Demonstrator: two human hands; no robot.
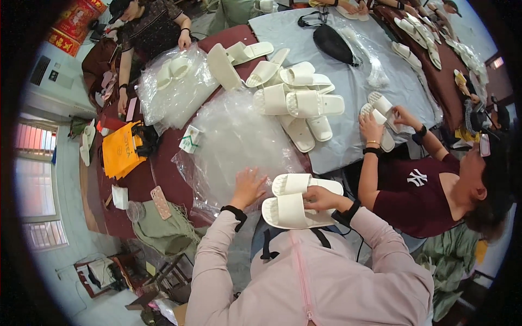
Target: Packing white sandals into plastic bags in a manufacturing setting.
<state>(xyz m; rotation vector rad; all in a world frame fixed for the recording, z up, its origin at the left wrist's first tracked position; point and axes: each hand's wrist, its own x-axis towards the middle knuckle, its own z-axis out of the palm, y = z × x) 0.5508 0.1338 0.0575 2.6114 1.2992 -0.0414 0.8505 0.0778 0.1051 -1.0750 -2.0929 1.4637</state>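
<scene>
While the right hand (321, 198) is closed over a pair of white slide sandals (296, 200), the pair is kept stacked and aligned at the near table edge, just in front of the pink-sleeved torso. The grip is laid on the top of the pair, probably so the two soles are held flush. The left hand (247, 187) is spread wide and pressed flat on a stack of clear plastic bags (234, 141), nothing gripped; likely the slippery film is being pinned or one bag separated. The bag stack is placed directly beside the sandals, within short reach. Further out, loose white sandals (296, 98) are heaped on a grey cloth (359, 81). To the right, another pair (380, 117) is handled by a co-worker in a maroon shirt. An orange bag (120, 149) is set at the left edge of the dark red table (163, 163).
</scene>
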